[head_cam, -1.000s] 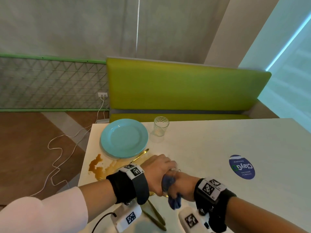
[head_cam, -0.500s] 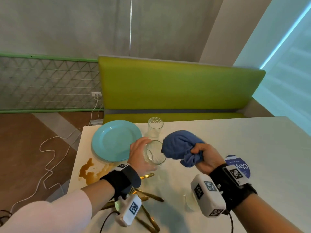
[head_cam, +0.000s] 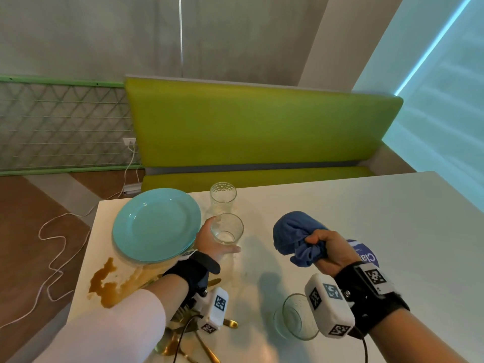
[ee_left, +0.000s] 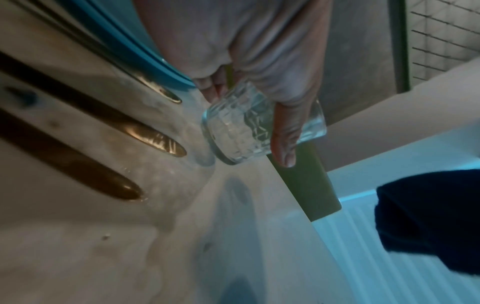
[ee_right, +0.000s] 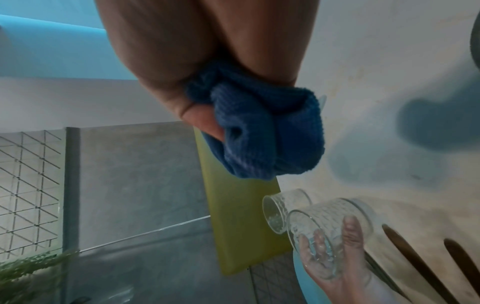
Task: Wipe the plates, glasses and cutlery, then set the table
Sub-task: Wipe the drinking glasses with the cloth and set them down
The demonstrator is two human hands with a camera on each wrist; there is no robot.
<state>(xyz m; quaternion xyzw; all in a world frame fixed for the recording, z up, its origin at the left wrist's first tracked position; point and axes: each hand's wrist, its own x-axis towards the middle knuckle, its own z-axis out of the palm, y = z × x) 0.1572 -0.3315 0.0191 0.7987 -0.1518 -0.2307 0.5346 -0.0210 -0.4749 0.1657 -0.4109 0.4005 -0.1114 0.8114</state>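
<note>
My left hand (head_cam: pixel 212 243) grips a clear patterned glass (head_cam: pixel 226 228) (ee_left: pixel 259 127) just above the white table (head_cam: pixel 340 218), beside the teal plate (head_cam: pixel 157 224). My right hand (head_cam: pixel 328 248) holds a bunched blue cloth (head_cam: pixel 294 231) (ee_right: pixel 265 139) to the right of the glass, apart from it. A second glass (head_cam: pixel 223 196) stands behind the held one. A third glass (head_cam: pixel 293 318) lies on its side under my right wrist. Gold cutlery (head_cam: pixel 193 334) lies near the front edge, partly hidden by my left arm.
A brown spill (head_cam: pixel 104 284) spreads on the table's left corner below the plate. A round blue sticker (head_cam: pixel 366 254) sits behind my right hand. A green bench (head_cam: pixel 262 132) runs along the table's far side. A white cable (head_cam: pixel 52 244) trails on the floor at left.
A second ago both hands were together low over the cutlery with the cloth. Since then the left hand has lifted the glass toward the plate, and the right hand has raised the cloth and drawn rightward.
</note>
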